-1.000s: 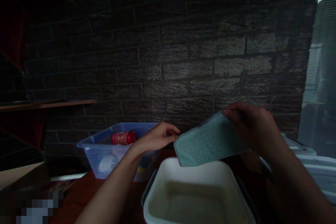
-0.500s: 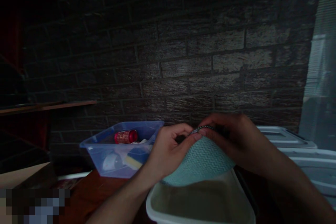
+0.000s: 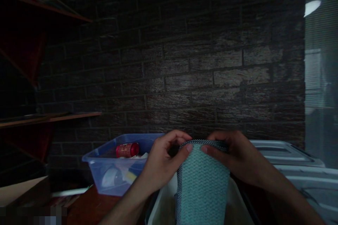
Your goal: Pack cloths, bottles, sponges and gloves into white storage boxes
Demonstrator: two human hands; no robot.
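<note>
A teal textured cloth (image 3: 204, 182) with a dark patterned edging hangs from both my hands, its top edge level between them. My left hand (image 3: 167, 158) pinches the upper left corner, thumb on the near face. On the other side my right hand (image 3: 235, 156) grips the top edge the same way, thumb in front and fingers behind. Below and behind the cloth stands a white tub (image 3: 163, 200); the cloth covers much of its opening, and whether its lower end touches the tub cannot be made out.
Left of my hands, a clear bluish plastic bin (image 3: 105, 172) holds a red can-like item (image 3: 127, 150) and other things. Grey lids or containers (image 3: 306, 179) lie at right. Wooden shelves (image 3: 50, 117) jut out at left before a dark brick wall (image 3: 185, 77). A cardboard box (image 3: 21, 191) is lower left.
The cloth was bunched at the top and flared out over the tub; now it hangs straight and narrower. My hands have moved slightly apart along its edge. The view has shifted a little.
</note>
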